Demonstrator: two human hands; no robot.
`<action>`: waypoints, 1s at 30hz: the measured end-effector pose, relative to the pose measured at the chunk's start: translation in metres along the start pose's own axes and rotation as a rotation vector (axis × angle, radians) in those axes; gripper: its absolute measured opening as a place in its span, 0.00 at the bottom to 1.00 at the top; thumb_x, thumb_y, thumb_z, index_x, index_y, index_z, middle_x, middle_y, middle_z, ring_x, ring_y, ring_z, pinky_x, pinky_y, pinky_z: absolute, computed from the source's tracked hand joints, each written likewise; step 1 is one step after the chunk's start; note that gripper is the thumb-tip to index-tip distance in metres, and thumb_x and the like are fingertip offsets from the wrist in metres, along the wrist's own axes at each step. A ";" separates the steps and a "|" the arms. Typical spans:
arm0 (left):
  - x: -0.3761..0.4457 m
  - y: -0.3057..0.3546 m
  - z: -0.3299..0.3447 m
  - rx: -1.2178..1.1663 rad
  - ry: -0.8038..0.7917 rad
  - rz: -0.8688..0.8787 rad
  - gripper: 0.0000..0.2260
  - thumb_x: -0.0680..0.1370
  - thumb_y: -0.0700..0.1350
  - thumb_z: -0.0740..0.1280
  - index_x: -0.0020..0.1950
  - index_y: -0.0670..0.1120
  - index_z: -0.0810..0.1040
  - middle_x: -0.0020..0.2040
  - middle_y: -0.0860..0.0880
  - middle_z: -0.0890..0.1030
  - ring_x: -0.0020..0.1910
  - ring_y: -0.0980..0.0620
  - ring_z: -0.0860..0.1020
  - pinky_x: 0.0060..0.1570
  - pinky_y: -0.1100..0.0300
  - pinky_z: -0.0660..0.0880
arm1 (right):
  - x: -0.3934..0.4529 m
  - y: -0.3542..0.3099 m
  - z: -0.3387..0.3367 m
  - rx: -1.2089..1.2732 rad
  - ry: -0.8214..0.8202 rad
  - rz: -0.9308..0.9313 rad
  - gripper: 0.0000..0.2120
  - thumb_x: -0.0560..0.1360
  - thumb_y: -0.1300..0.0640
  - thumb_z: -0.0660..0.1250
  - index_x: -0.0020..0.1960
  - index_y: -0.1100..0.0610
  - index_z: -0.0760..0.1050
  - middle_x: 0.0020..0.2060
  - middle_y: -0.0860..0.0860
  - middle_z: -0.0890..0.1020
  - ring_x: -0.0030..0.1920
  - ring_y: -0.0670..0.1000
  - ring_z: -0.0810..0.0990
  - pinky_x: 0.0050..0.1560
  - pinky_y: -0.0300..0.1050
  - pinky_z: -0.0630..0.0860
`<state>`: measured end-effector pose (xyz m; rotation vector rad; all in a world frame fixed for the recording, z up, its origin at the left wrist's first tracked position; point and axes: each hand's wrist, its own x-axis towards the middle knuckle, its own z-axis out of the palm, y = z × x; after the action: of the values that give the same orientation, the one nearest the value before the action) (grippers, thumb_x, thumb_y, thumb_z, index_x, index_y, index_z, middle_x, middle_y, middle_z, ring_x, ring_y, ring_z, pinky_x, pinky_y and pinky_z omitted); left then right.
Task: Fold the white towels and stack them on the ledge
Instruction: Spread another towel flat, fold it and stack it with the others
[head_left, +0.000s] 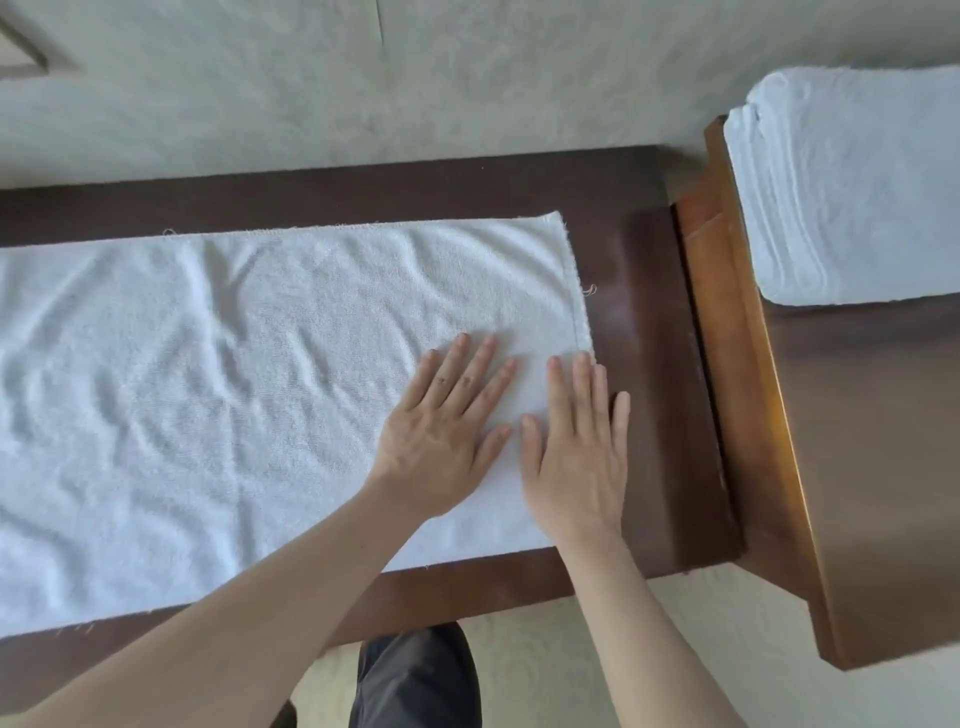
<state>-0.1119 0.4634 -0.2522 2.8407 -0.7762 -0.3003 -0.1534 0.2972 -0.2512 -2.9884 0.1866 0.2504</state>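
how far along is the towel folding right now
Done: a folded stack of towels sits on the raised ledge. In hand: the left hand and right hand press flat near the right end of a spread towel. Left: folding it and adding it to the stack.

Soft even daylight, faint shadows, slight overall blur, wide-angle edge bending.

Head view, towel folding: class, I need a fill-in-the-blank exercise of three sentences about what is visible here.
1. Both hands, left hand and right hand, lie ____ on the spread towel.
2. The spread towel covers a dark ____ bench.
3. The stack of folded towels sits on the ledge to the person's ____.

Missing words: flat; wooden; right
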 end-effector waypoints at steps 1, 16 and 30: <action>-0.001 0.000 0.001 -0.005 -0.013 -0.009 0.28 0.86 0.58 0.46 0.84 0.48 0.51 0.84 0.45 0.48 0.83 0.43 0.46 0.80 0.42 0.50 | -0.003 0.010 -0.002 0.019 0.030 0.080 0.30 0.85 0.44 0.44 0.83 0.55 0.48 0.82 0.55 0.49 0.82 0.55 0.46 0.81 0.59 0.47; 0.161 0.029 -0.045 -0.334 0.022 -0.466 0.31 0.76 0.72 0.61 0.63 0.47 0.68 0.54 0.51 0.77 0.46 0.48 0.80 0.41 0.53 0.73 | -0.035 -0.027 -0.014 0.210 0.319 0.238 0.03 0.78 0.59 0.68 0.50 0.57 0.75 0.38 0.49 0.77 0.36 0.52 0.75 0.39 0.48 0.75; 0.096 -0.059 -0.105 -1.075 0.369 -0.498 0.07 0.75 0.55 0.71 0.40 0.56 0.78 0.34 0.59 0.73 0.34 0.62 0.72 0.37 0.67 0.68 | -0.045 -0.130 -0.037 0.381 0.248 -0.172 0.13 0.84 0.51 0.57 0.52 0.55 0.78 0.35 0.44 0.78 0.25 0.45 0.75 0.26 0.34 0.64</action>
<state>0.0230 0.4768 -0.1784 1.8964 0.1803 -0.1631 -0.1745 0.4244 -0.1909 -2.6249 -0.0002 -0.1599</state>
